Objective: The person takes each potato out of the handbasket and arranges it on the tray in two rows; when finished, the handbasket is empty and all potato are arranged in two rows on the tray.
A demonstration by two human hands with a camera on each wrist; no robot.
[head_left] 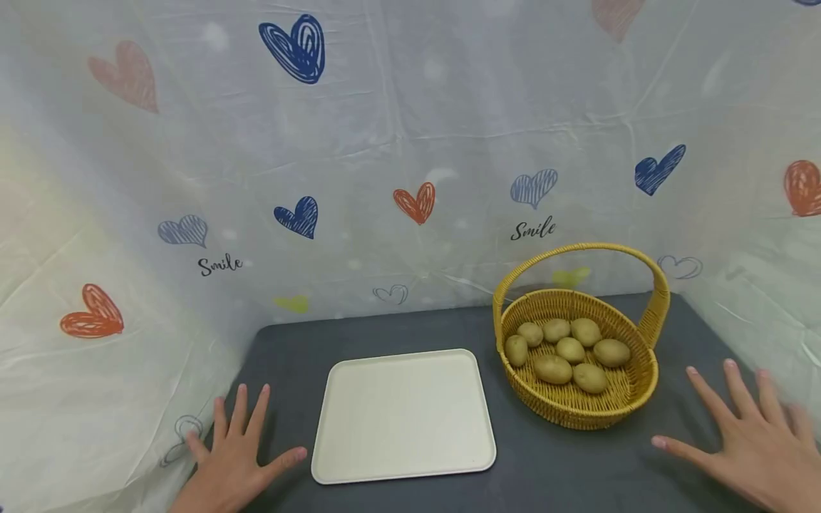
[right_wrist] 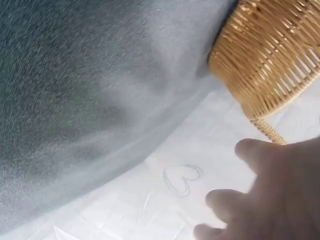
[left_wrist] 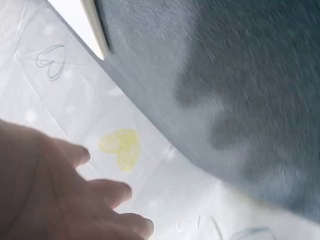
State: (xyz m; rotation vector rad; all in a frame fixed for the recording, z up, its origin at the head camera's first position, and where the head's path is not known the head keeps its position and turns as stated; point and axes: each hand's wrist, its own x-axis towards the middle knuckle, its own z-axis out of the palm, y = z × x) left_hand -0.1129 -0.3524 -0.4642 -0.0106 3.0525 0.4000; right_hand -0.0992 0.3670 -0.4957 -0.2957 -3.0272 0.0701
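Observation:
My left hand (head_left: 232, 456) is spread over the left side of the dark grey table (head_left: 410, 329), its thumb near the edge of a white rectangular tray (head_left: 404, 417). Nothing lies on the tray. At the right, my right hand (head_left: 757, 442) has its fingers splayed and holds nothing. Between tray and right hand stands a yellow wicker basket (head_left: 577, 417) with a tall arched handle. Several potatoes (head_left: 553, 369) lie inside it. The right wrist view catches the basket's woven side (right_wrist: 265, 60) beyond the fingers; the left wrist view shows a tray corner (left_wrist: 92, 30).
A white cloth (head_left: 359, 142) printed with hearts and the word "Smile" hangs behind the table and along both sides. The basket's handle (head_left: 580, 247) rises in front of the back cloth.

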